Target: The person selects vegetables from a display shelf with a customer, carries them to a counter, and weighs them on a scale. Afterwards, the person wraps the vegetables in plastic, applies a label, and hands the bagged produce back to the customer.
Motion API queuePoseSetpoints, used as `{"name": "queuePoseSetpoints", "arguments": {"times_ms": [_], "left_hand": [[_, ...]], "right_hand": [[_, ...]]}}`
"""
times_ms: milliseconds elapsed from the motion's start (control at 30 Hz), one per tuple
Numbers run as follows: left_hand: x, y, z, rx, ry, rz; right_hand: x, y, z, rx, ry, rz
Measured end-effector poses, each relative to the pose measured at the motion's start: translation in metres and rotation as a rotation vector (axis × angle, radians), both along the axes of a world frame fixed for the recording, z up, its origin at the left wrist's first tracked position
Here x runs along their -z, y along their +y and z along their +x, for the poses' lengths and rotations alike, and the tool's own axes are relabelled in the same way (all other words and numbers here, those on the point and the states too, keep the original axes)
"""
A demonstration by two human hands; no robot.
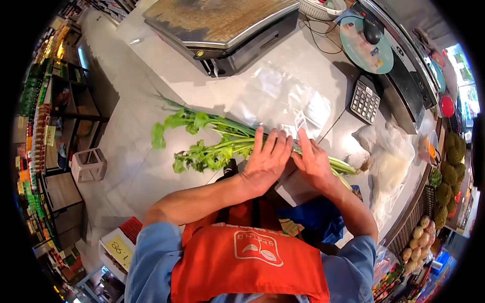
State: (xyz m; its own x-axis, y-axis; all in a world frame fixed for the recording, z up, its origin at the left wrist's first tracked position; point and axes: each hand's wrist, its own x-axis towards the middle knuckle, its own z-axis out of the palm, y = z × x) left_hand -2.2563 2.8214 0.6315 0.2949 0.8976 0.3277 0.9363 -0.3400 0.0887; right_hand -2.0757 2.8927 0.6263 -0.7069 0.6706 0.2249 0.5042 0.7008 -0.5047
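Note:
A bundle of leafy green celery and long green onions [230,146] lies across the counter's front edge, leaves to the left and roots to the right. My left hand [268,159] rests on the middle of the stalks, its fingers stretched out. Close beside it, my right hand [312,160] lies on the stalks with its fingers extended; what is under its palm is hidden. Just beyond my fingertips, a clear plastic bag [283,96] lies flat on the counter, with a small white printed label [300,120] near my right fingertips.
A scale with a worn metal top [222,20] stands at the back. At the right are a calculator [365,100], a mouse [372,32] on a round pad [353,45], a cable and crumpled plastic bags [389,156]. A stool [89,165] stands on the floor at left.

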Motion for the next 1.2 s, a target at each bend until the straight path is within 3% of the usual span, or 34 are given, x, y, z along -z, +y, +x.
{"name": "queuePoseSetpoints", "arguments": {"times_ms": [167,300,400,433,533,567,700,800,900,1000,1100,1200], "left_hand": [[0.020,0.006,-0.002,0.107,-0.079,0.018],[0.023,0.016,-0.016,0.230,-0.025,0.018],[0.029,0.025,-0.022,0.256,0.023,0.107],[0.029,0.025,-0.022,0.266,0.037,0.134],[0.005,0.018,-0.028,0.284,-0.025,-0.115],[-0.013,0.015,-0.027,0.236,-0.038,-0.310],[-0.057,0.012,-0.035,0.279,-0.023,-0.705],[-0.076,-0.004,-0.042,0.311,-0.156,-0.600],[-0.069,-0.023,-0.045,0.279,-0.127,-0.339],[-0.082,-0.037,-0.043,0.245,-0.113,-0.370],[-0.093,-0.037,-0.045,0.157,-0.176,-0.606],[-0.110,-0.034,-0.053,0.144,-0.187,-0.763]], "right_hand": [[-0.014,-0.013,-0.002,0.119,-0.049,-0.308],[-0.022,-0.019,-0.005,0.111,-0.007,-0.304],[-0.028,-0.023,-0.009,0.055,-0.170,0.066],[-0.030,-0.024,-0.012,-0.015,-0.102,0.333],[-0.035,-0.035,-0.013,-0.046,-0.169,0.450],[-0.028,-0.035,-0.010,-0.053,-0.166,0.463],[-0.040,-0.039,-0.002,-0.164,-0.231,0.283],[-0.051,-0.045,-0.004,-0.141,-0.095,0.126],[-0.078,-0.054,-0.004,-0.106,-0.101,-0.183],[-0.083,-0.057,-0.005,-0.111,-0.103,-0.210],[-0.086,-0.054,-0.013,-0.209,-0.053,0.344],[-0.094,-0.056,-0.016,-0.263,-0.045,0.508]]}}
